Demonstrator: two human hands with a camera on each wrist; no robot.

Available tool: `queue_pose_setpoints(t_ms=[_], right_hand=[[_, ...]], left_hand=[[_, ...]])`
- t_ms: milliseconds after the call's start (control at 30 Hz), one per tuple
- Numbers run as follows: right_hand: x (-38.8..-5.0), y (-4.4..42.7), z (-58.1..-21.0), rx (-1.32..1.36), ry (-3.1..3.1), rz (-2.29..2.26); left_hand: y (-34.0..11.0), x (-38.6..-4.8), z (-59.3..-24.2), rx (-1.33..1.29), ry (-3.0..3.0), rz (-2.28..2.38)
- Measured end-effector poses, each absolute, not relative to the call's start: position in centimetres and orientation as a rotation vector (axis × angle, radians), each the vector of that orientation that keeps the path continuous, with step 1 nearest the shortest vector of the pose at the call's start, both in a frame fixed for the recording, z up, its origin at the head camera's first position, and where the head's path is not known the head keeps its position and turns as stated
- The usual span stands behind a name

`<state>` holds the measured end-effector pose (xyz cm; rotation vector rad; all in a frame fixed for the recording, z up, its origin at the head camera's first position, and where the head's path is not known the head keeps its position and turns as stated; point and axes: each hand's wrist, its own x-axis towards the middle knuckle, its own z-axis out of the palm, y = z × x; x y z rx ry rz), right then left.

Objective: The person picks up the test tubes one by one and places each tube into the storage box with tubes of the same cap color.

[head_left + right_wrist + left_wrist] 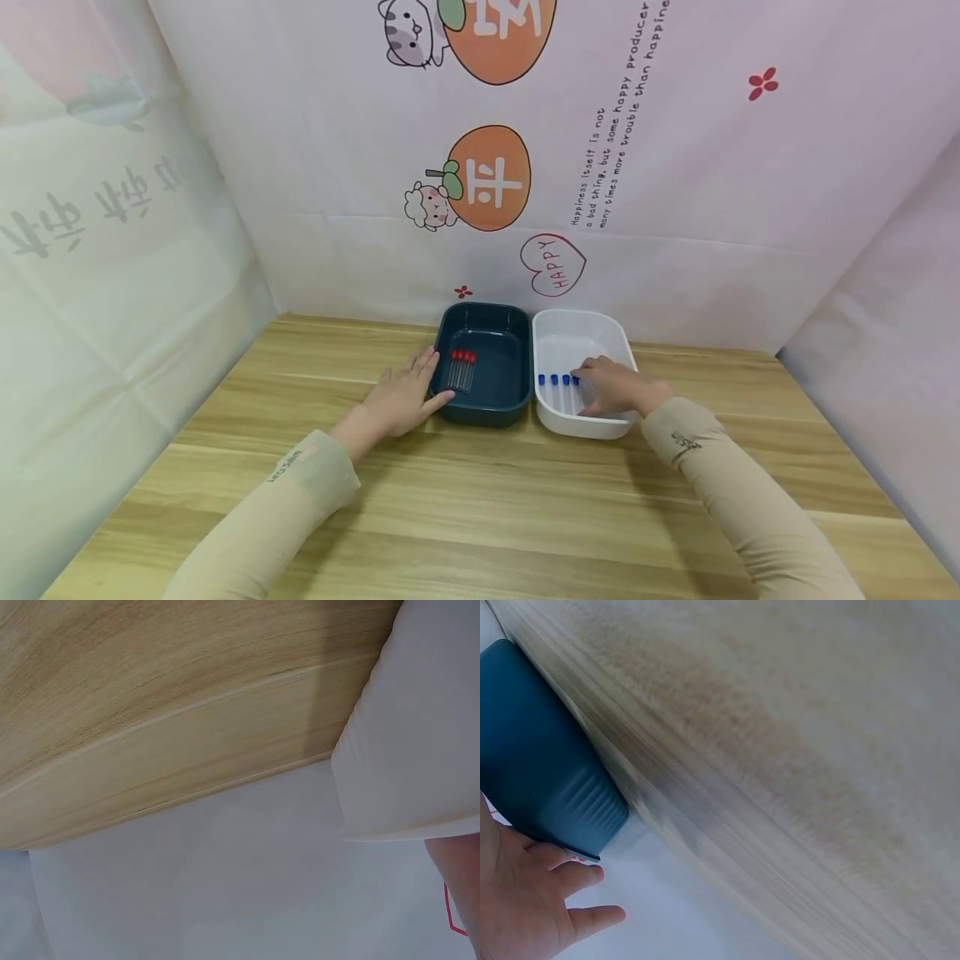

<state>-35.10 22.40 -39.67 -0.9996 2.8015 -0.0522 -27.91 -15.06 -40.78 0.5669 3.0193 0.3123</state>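
My left hand (405, 395) lies against the left side of the dark teal basin (483, 408), fingers extended along its rim. In the left wrist view, this hand (525, 900) has its fingers spread beside the basin's outer wall. Several red-capped test tubes (461, 371) lie side by side in the teal basin. Inside the white basin (585, 427), my right hand (613, 387) holds the rightmost blue-capped test tube (577, 381), fingertips at its cap and thumb near its lower end; the fingers partly hide it. More blue-capped tubes (554, 381) lie in a row to its left.
The two basins stand side by side on a wooden table (465, 517), near its back edge. Behind hangs a white printed cloth (360, 258), and white cloth walls (885, 367) close off both sides. The white basin's outer wall (420, 750) fills the right of the right wrist view.
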Motion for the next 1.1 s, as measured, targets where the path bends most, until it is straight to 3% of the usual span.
queue_pose_setpoints(t_ms=[1100], right_hand=[[-34.41, 22.27, -38.8, -0.943, 2.754, -0.141]], left_hand=[[-15.31, -27.45, -40.58, 0.583, 2.999, 0.372]])
